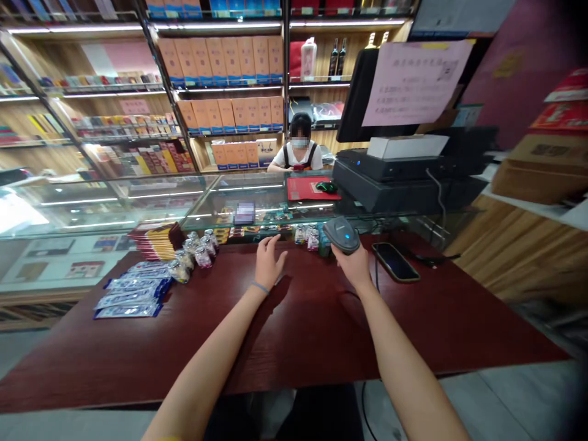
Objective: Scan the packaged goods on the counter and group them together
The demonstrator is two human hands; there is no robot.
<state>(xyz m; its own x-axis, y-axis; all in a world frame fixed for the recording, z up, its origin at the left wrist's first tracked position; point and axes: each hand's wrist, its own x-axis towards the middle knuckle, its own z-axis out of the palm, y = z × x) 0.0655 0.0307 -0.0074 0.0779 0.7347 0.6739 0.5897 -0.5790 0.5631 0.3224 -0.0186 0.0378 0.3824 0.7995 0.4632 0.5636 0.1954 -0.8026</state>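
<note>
My right hand [356, 266] is wrapped round the handle of a dark grey barcode scanner [342, 234], held up over the right half of the table with a blue light on its top. My left hand [271, 260] hovers above the middle of the table, fingers apart, with nothing in it. Between the two hands, near the far edge, stand several small bottles [313, 239] with pink and white labels. Left of my left hand are more small bottles [202, 256], a stack of dark red boxes [158, 241] and a row of blue-and-white packets [133, 291].
A phone [395, 262] lies right of the scanner on the dark red table [294, 343]. Beyond is a glass counter [220, 199] with a red mat [303, 188] and a mouse [326, 187]. A monitor [358, 92] stands at the right. A masked person [298, 153] sits behind the counter.
</note>
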